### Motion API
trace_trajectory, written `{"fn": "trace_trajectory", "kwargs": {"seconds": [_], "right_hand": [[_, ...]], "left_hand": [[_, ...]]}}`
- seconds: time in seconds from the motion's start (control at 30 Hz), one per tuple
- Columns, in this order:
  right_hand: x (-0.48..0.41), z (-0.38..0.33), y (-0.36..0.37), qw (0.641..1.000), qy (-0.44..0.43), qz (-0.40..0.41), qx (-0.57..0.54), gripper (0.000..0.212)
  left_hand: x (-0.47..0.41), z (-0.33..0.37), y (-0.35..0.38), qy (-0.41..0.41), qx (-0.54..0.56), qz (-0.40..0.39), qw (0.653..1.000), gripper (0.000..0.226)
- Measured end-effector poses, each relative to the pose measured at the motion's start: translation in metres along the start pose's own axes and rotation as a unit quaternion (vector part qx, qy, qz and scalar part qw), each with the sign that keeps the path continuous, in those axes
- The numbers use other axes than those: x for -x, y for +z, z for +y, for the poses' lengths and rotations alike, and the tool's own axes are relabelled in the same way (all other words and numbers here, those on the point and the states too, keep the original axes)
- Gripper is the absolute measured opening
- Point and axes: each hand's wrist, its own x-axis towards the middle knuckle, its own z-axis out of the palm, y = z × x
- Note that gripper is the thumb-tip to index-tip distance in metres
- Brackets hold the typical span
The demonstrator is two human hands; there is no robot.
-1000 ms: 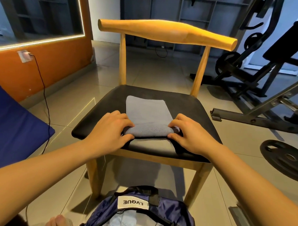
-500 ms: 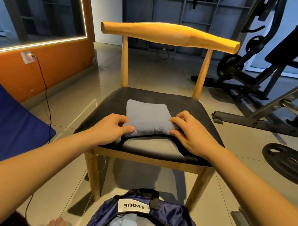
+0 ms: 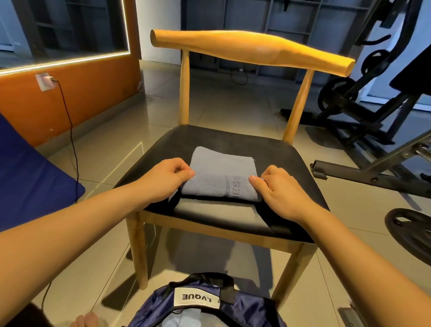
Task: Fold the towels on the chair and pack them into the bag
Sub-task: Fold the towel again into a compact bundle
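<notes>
Okay, towel (image 3: pixel 221 173): grey, folded into a thick rectangle, flat on the chair (image 3: pixel 285 153) seat. It sits mid-seat, a bit toward the front edge, with the rounded fold facing you. Woven lettering shows on that near fold, right of centre.

Your left hand (image 3: pixel 165 178) pinches the towel's left end at the near fold, fingers curled onto the cloth. Your right hand (image 3: pixel 282 192) does the same at the right end, fingertips tucked in at the corner. So both hands are clamped on the towel, one per end, well apart from each other.

Bag (image 3: pixel 253 311): navy, on the floor just below the seat's front edge, mouth open, white label on the rim. Pale blue cloth shows inside, likely a towel already packed, but I cannot tell for sure.

Handling, my read:
- **Feel:** light, soft and floppy, with no stiffness. Not fragile, and grippy rather than slick.
- **Risk:** the layers will slide and fan open if you lift by the top layer alone.
- **Where to hold:** take it at both short ends through the whole stack, fingers over and thumb under. Stay close to the folded edge, not the loose far edge. Sliding one flat hand under the middle would also work.

The folding looks done or nearly done, so I'd guess lifting it to the bag comes next. This is the only towel showing on the seat.
</notes>
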Motion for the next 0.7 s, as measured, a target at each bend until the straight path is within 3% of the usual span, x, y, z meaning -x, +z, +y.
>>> {"fn": "trace_trajectory", "kwargs": {"seconds": [0.13,0.23,0.37,0.47,0.57,0.63,0.7], "right_hand": [[0.0,0.004,0.004,1.0,0.016,0.019,0.0,0.054],[0.0,0.004,0.006,0.999,0.027,0.013,-0.027,0.052],[0.002,0.003,0.007,0.998,0.044,0.016,-0.042,0.054],[0.002,0.0,0.007,0.997,0.05,0.056,-0.003,0.051],[0.004,-0.006,0.002,0.988,-0.005,0.151,0.019,0.027],[0.005,-0.01,-0.001,0.987,-0.07,0.139,-0.03,0.022],[0.007,-0.012,-0.002,0.989,-0.099,0.081,-0.076,0.034]], "left_hand": [[-0.001,-0.004,0.005,0.033,-0.065,0.081,0.994,0.018],[0.005,-0.005,0.006,0.159,-0.104,0.157,0.969,0.02],[0.012,-0.011,0.003,0.28,-0.246,0.118,0.92,0.051],[0.007,-0.017,0.0,0.262,-0.266,0.098,0.922,0.059],[0.001,-0.016,0.0,0.228,-0.201,0.088,0.949,0.05],[-0.003,-0.012,-0.002,0.192,-0.159,0.064,0.966,0.045],[-0.005,-0.008,-0.008,0.155,-0.118,0.017,0.981,0.041]]}}
